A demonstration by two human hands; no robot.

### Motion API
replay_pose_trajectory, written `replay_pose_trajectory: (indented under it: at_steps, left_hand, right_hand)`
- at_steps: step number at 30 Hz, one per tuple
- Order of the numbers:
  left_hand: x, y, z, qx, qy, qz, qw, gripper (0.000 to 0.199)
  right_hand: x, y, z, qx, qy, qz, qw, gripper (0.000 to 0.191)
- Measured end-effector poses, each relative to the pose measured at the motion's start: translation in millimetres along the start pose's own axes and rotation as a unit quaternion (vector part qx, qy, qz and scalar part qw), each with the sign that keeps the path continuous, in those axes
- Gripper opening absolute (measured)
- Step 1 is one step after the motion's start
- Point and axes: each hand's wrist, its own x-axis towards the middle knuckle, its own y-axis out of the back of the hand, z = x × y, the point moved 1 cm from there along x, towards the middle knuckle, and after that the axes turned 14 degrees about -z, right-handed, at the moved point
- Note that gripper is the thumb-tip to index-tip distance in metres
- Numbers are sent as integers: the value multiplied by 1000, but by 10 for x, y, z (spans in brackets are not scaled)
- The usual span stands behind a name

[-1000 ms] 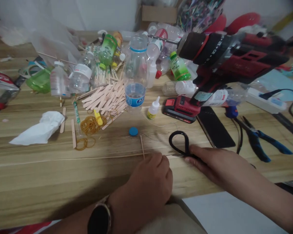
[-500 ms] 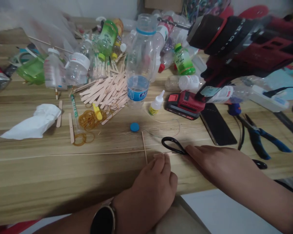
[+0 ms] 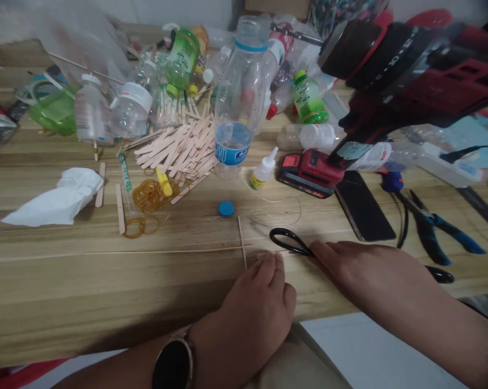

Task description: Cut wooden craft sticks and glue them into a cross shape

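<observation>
My left hand (image 3: 260,302) is palm down on the table, its fingers together and pressing on a piece of thin wooden stick (image 3: 284,252). Just left of those fingertips, a short upright-lying stick (image 3: 240,232) crosses the end of a long thin stick (image 3: 166,251). My right hand (image 3: 349,273) is closed over what looks like black-handled scissors (image 3: 286,240). One handle loop shows left of the hand, and a black end sticks out to its right; the blades are hidden beneath it.
Behind the hands stand a glue bottle (image 3: 263,168), a clear plastic bottle (image 3: 238,97) and a red-black drill (image 3: 389,81). A blue cap (image 3: 226,208), phone (image 3: 363,205), pliers (image 3: 430,221), rubber bands (image 3: 148,195), craft sticks (image 3: 179,146) and crumpled tissue (image 3: 59,197) lie around.
The view has shifted slightly. Both hands hold nearly the same positions. The black end right of my right hand sits a little farther right.
</observation>
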Motion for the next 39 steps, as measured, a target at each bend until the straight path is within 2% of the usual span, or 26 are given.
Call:
replay_pose_trajectory:
  at_steps: [3,5,9,12,17,20,23,26,30,34,39]
  left_hand:
    - [6,-14,0,3,1,3,1000,16]
    - [10,-26,-3,-1,1,4,1000,16]
    - [-2,-47,-7,-1,-6,9,1000,18]
    - [-43,-35,-4,-4,-46,34,998,17]
    - [-119,39,-7,-21,-89,38,995,15]
    - [-120,45,-13,-22,-81,53,995,16]
    - [-79,-8,-16,-19,-42,74,996,18]
    - [-25,-69,-12,-21,-10,53,998,18]
    - [10,-67,-8,-32,-16,22,999,17]
    - [17,-27,-13,-38,-21,-8,999,18]
    - [44,-10,-12,-40,-13,-17,999,17]
  right_hand:
    - [8,61,-14,7,-23,-86,996,29]
    - [11,87,-20,17,-32,-107,994,29]
    - [20,78,-29,8,-28,-94,995,33]
    - [29,88,-53,-8,-23,-91,996,35]
    - [71,221,-129,-51,-16,-76,996,37]
    - [115,303,-130,-59,-18,-84,995,39]
    - [167,336,-68,-37,-24,-120,992,35]
    - [220,316,26,-34,-24,-124,991,26]
    - [244,251,136,-38,-23,-97,994,11]
    - [199,235,166,-40,-27,-72,996,14]
    - [169,266,125,-21,-43,-121,992,17]
